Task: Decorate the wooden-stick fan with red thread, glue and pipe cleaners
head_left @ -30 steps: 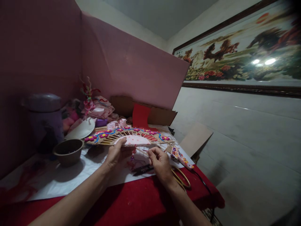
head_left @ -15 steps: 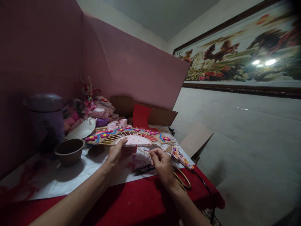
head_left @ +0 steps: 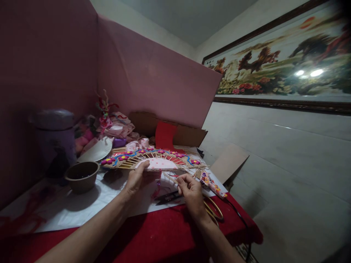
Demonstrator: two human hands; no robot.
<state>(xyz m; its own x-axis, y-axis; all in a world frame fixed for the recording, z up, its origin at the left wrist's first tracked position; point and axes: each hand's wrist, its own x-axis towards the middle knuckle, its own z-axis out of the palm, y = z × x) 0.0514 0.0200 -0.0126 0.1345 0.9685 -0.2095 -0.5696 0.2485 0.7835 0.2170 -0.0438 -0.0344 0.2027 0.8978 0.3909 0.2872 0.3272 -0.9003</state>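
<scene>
My left hand (head_left: pixel 137 178) grips the lower edge of a decorated folding-type fan (head_left: pixel 156 163), thumb on its white, pink-dotted centre. Thin wooden ribs fan out to a burlap rim with pink and yellow flowers and a wavy blue line. Just below the fan's right half, my right hand (head_left: pixel 189 190) pinches thin wooden sticks (head_left: pixel 170 177) between thumb and fingers. Whether their far ends touch the fan, I cannot tell. Dark thread snips (head_left: pixel 166 198) lie on the white sheet beside that hand. A pinkish beaded tassel (head_left: pixel 158 182) shows beneath the fan.
A flower-patterned glue gun (head_left: pixel 211 182) with a black cord and gold hoops (head_left: pixel 215 210) lie at the right. Left stand a brown bowl (head_left: pixel 82 176), a paper plate (head_left: pixel 100 149) and a lilac bin (head_left: pixel 56 142). Red card (head_left: pixel 165 134) leans on cardboard (head_left: pixel 190 137) behind.
My right hand has shifted very slightly right with the sticks. The tassel beneath the fan hangs a little differently. My left hand keeps its grip on the fan.
</scene>
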